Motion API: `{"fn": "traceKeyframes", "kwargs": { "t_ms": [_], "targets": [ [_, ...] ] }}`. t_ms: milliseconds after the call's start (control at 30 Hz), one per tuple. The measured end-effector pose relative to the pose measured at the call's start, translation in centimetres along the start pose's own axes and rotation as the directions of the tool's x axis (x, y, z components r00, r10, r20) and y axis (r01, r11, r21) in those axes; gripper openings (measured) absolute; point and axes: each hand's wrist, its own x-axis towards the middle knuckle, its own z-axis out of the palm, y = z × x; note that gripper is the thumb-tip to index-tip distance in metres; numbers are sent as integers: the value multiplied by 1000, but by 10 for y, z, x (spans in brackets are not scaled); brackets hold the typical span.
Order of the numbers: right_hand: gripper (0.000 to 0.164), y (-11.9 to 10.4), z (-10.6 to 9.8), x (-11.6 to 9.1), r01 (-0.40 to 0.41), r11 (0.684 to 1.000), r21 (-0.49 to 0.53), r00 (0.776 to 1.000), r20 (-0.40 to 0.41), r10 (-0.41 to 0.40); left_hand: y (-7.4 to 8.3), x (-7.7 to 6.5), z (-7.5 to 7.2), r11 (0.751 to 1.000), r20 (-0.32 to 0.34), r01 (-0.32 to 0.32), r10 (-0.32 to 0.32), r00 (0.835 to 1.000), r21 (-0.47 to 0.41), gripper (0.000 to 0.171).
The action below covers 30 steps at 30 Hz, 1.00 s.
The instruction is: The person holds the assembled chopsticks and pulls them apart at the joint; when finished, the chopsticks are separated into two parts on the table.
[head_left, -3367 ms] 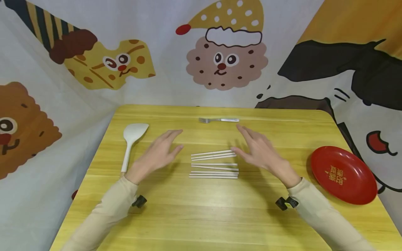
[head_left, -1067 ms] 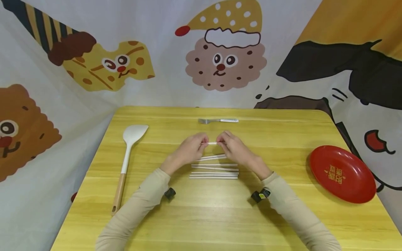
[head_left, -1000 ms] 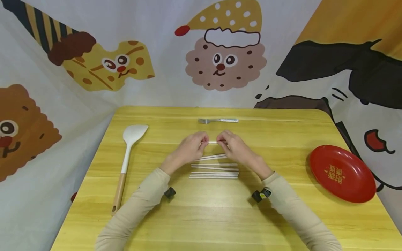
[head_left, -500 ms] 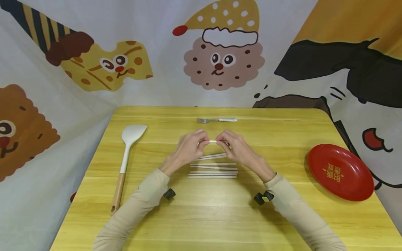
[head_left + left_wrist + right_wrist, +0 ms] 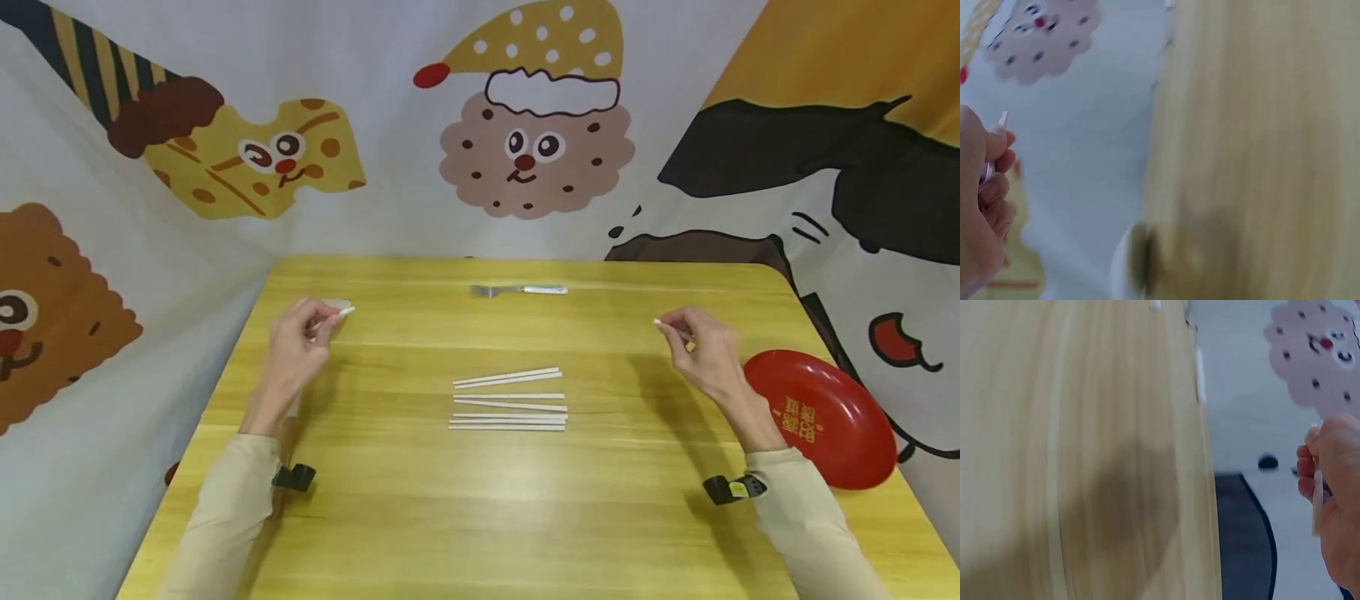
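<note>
In the head view my left hand is raised at the left, pinching a short piece of white stick between thumb and fingers. My right hand, lifted at the right, pinches another short white piece. The left wrist view shows the tip of the left piece past the thumb. In the right wrist view the right piece runs down along the palm. Between the hands, several thin white sticks lie side by side on the wooden table.
A fork lies near the table's far edge. The white spatula at left is mostly hidden behind my left hand and arm. A red oval plate sits at the right, partly behind my right wrist. A printed cloth hangs beyond the table.
One stick was taken from the far group. Both hands held it together above the sticks; now they are far apart, each with a piece, the left moved left, the right moved right.
</note>
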Motion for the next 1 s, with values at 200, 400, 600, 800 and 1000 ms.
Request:
{"fn": "traceKeyframes", "kwargs": {
  "t_ms": [200,400,600,800,1000],
  "targets": [
    [13,-13,24,7,13,997,82,993,114,-23,6,2,29,1000,292,-21,26,956,-20,10],
    [14,-17,46,15,47,996,78,990,126,-56,10,12,51,1000,375,1,4,927,-13,14],
    [13,-15,63,24,55,992,111,985,155,-72,8,25,70,996,400,-60,28,916,68,15],
    [9,-9,81,35,38,993,109,976,207,-60,12,40,97,989,475,-117,58,878,95,16],
    [8,-4,98,44,9,994,106,962,270,-37,14,51,129,989,576,-117,42,816,94,14]
  ]
}}
